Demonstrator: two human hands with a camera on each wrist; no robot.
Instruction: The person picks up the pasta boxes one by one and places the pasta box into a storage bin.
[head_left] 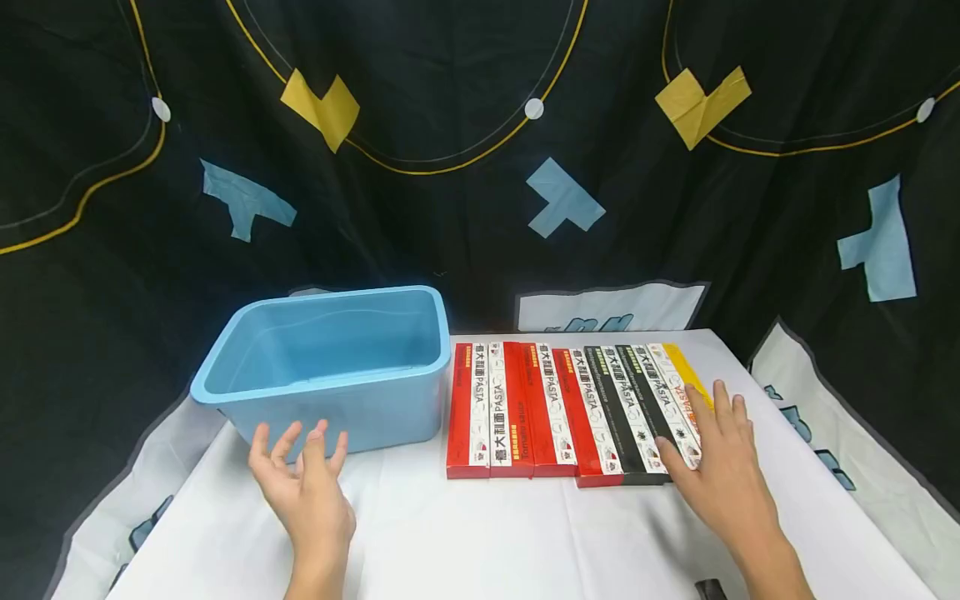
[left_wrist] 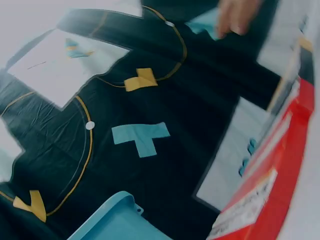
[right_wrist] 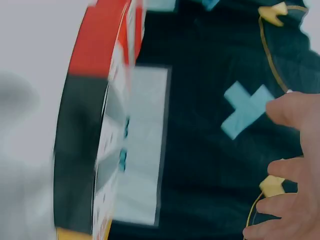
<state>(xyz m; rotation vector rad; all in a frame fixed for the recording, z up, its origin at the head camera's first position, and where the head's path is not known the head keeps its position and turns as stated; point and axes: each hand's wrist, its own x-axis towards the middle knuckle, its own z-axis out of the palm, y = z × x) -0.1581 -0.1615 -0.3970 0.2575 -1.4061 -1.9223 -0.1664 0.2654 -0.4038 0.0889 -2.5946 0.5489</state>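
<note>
Left hand: yours (head_left: 309, 483), in front of the bin, palm turned up; its fingers are spread and loosely bent, with nothing between them.
Right hand: yours (head_left: 720, 475), over the near right end of the row, fingers spread; you cannot tell whether they touch the yellow box (head_left: 684, 367).
Boxes: to your right of the bin, seven pasta packs side by side: four red boxes (head_left: 543, 417), two black boxes (head_left: 617, 425), then the yellow one.
Bin: blue bin (head_left: 375, 417) at the far left of the white counter (head_left: 480, 542).
Backdrop: black cloth (head_left: 450, 250) with blue tape (head_left: 564, 197) and yellow tape (head_left: 322, 108).
</note>
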